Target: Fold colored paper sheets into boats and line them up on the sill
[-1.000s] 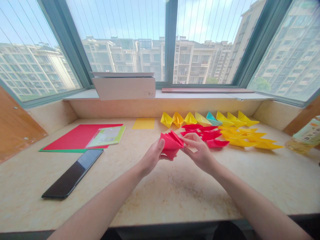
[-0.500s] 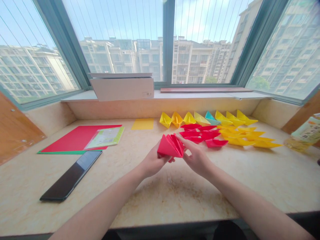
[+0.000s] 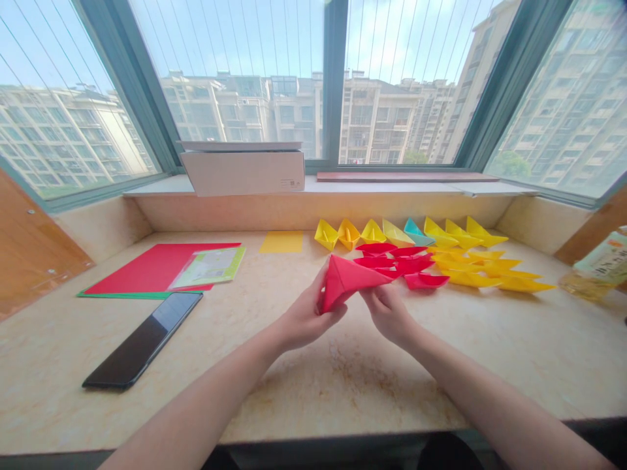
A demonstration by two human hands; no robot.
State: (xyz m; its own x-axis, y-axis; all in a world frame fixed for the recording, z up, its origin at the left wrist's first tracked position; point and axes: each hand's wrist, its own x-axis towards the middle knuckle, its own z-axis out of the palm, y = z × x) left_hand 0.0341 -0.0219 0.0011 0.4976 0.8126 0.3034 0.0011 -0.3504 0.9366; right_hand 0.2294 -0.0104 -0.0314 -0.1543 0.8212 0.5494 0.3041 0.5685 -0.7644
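Observation:
A red paper boat is held up over the counter between my two hands. My left hand grips its left end, thumb in front and the other fingers partly hidden behind the paper. Under the pointed right end, my right hand has its fingers pinched on the paper's lower edge. Just behind are several finished red paper boats, and to their right several yellow paper boats. A back row holds more yellow boats, an orange-yellow boat and a teal boat.
On the left lie red paper sheets over green ones, a clear packet and a black phone. A yellow paper square lies near the back. A white box sits on the sill; a bottle stands at right.
The red boat has turned from showing its layered folds to showing a smooth side, its point now toward the right. My right hand has shifted lower, beneath that point.

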